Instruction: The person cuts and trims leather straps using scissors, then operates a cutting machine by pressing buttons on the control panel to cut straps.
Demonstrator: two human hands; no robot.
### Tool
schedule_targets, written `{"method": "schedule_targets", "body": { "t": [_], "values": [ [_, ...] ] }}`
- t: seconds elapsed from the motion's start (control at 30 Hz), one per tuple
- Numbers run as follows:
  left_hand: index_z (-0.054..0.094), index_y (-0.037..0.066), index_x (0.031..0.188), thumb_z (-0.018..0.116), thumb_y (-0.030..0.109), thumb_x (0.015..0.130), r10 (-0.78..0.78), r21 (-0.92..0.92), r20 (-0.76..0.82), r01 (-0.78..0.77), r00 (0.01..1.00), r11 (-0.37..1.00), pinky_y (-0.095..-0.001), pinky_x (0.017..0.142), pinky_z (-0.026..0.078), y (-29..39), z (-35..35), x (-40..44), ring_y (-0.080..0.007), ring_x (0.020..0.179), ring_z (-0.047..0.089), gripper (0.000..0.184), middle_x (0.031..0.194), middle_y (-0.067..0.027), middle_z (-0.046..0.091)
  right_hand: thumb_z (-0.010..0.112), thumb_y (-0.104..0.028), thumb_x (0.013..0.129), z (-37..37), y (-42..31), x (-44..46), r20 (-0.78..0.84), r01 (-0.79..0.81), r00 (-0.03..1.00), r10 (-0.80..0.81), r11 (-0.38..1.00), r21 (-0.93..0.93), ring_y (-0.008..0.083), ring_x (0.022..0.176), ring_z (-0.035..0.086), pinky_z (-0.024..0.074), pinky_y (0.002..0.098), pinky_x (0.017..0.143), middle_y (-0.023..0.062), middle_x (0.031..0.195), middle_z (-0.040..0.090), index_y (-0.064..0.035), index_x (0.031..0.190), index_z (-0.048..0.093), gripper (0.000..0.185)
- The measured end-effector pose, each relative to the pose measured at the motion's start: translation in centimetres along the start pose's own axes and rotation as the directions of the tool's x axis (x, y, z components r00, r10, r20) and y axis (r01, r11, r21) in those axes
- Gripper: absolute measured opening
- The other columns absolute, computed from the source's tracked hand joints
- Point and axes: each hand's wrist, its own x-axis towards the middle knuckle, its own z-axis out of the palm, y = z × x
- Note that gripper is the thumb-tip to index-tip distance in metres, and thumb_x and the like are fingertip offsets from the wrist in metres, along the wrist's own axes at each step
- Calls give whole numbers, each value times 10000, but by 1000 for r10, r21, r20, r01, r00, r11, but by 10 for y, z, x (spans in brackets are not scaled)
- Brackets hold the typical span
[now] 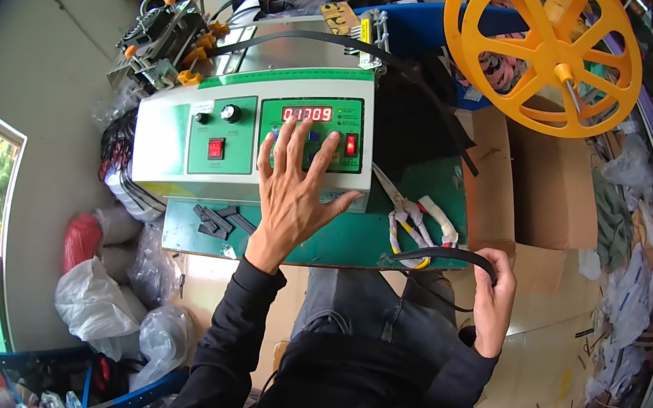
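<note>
My left hand lies over the green control panel of a white machine, fingers spread, fingertips at the buttons below the red digital display. Some of the buttons are hidden under it. A black strap is pinched in my right hand, off the table's front right edge; it loops back under toward my legs. Scissors with wrapped handles lie on the green table between the two hands. Several short cut black strips rest in front of the machine.
A large yellow reel stands at the upper right, above an open cardboard box. Another black strap runs across the machine's top from the feeding mechanism. Plastic bags are piled at the left.
</note>
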Motion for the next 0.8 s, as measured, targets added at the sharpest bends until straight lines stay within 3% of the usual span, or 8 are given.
{"method": "schedule_targets", "body": {
  "t": [0.23,0.3,0.5,0.57,0.63,0.67,0.73,0.8],
  "values": [
    [455,154,1324,680,507,696,-13,-26,0,13,1000,1000,-463,1097,131,-2,-1,-1,-338,1332,267,755,1392,-163,333,477,-77,860,15,-6,12,24,41,999,-42,999,32,106,757,443,359,214,688,24,873,544,-22,991,551,160],
    [454,152,1325,679,507,697,-29,-36,-26,29,999,999,-462,1098,132,-1,0,3,-338,1332,268,756,1397,-164,331,456,-54,854,23,-10,29,80,154,983,-164,982,109,94,726,430,357,204,664,19,877,547,-26,1016,561,195],
    [448,144,1331,673,504,703,-43,-58,7,44,999,997,-458,1102,135,-2,-7,0,-335,1333,273,757,1414,-170,322,488,-92,875,62,-46,106,159,253,946,-281,951,176,57,654,369,329,177,597,6,854,532,-32,1071,570,220],
    [446,142,1333,669,503,707,-43,-63,20,44,999,997,-457,1103,136,-2,-8,1,-332,1335,274,756,1419,-173,321,513,-135,897,75,-66,133,140,254,954,-267,962,99,93,675,440,380,205,623,23,891,567,-28,1111,565,244],
    [447,141,1332,668,501,709,-47,-72,9,47,999,996,-455,1103,139,-2,-9,0,-331,1337,275,753,1418,-173,324,551,-169,894,96,-58,171,44,548,837,-546,832,-87,173,741,557,444,262,653,67,991,614,-22,1148,555,294],
    [448,141,1331,666,499,711,-44,-81,10,45,999,996,-452,1103,141,-2,-9,0,-330,1339,276,749,1417,-174,327,551,-169,894,104,-55,185,48,557,830,-556,826,-88,173,741,557,444,262,653,67,991,614,-22,1148,555,294],
    [450,140,1329,663,496,714,-39,-95,11,40,999,995,-448,1102,146,-3,-10,0,-329,1342,277,742,1414,-175,333,577,-166,873,117,-54,205,52,513,853,-520,815,-268,252,801,622,478,311,681,108,1000,650,-7,1103,576,280],
    [453,145,1328,660,505,715,-47,-102,10,48,999,994,-449,1103,142,-5,-10,-1,-328,1343,274,740,1412,-171,335,583,-170,865,122,-66,211,100,482,873,-478,811,-331,255,768,615,473,321,662,105,959,652,-14,1079,587,265]
  ]
}}
